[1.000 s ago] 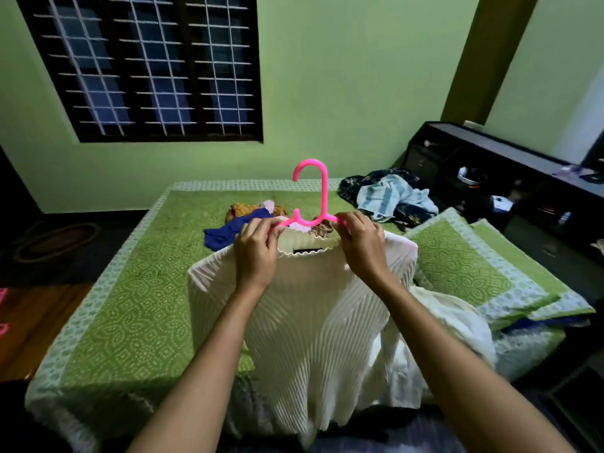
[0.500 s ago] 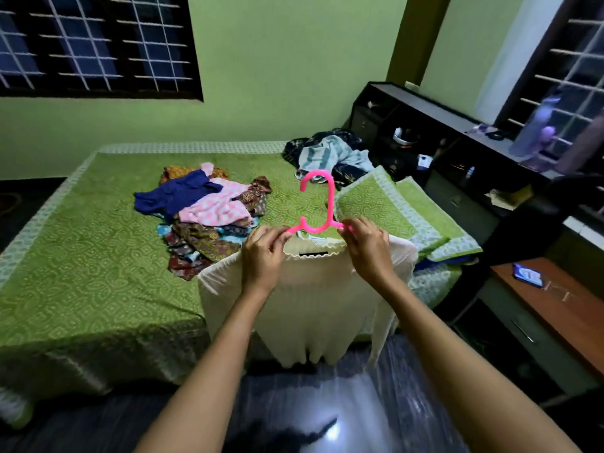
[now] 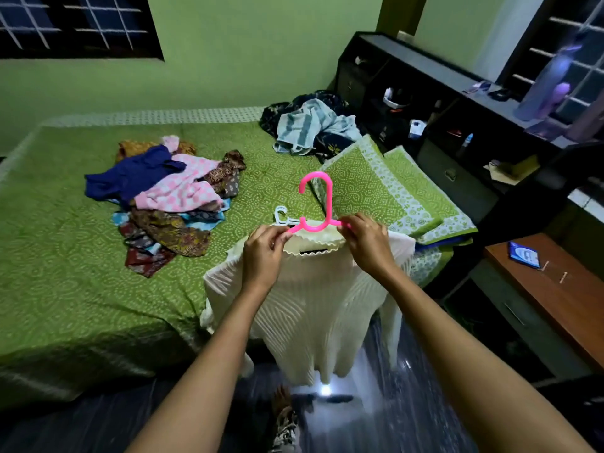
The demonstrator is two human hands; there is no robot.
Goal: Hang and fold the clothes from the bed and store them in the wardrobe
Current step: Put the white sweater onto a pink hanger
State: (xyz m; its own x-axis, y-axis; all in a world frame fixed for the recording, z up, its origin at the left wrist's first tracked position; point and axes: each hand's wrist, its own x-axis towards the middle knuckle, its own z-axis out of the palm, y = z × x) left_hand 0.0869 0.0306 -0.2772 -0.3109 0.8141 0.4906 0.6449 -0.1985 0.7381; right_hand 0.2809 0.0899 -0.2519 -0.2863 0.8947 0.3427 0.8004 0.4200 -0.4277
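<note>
My left hand (image 3: 261, 253): fingers (image 3: 279, 237) curled, pinching the left arm of the pink hanger (image 3: 322, 204) together with the neckline fabric. My right hand (image 3: 367, 246): the same pinch on the hanger's right arm. Both grips are closed on hanger and cloth.

The cream ribbed top (image 3: 313, 308) hangs from the hanger in the air, just off the near edge of the bed (image 3: 65, 289), its hem above the dark floor. The hook stands upright between my hands.

Step, as I judge it: seating the shoulders.
- Draw each shoulder out to the end of its hanger arm, evenly.
- Centre the neckline under the hook (ribbed knit probably stretches and slides, so no tugging).
- Shift one hand to the hook before the other lets go.

Outward: a white hanger (image 3: 281, 217) lies on the bed just behind the pink one. A pile of clothes (image 3: 170, 197) lies further left, and a second heap (image 3: 313, 125) sits at the far corner. The wardrobe is not in view.
</note>
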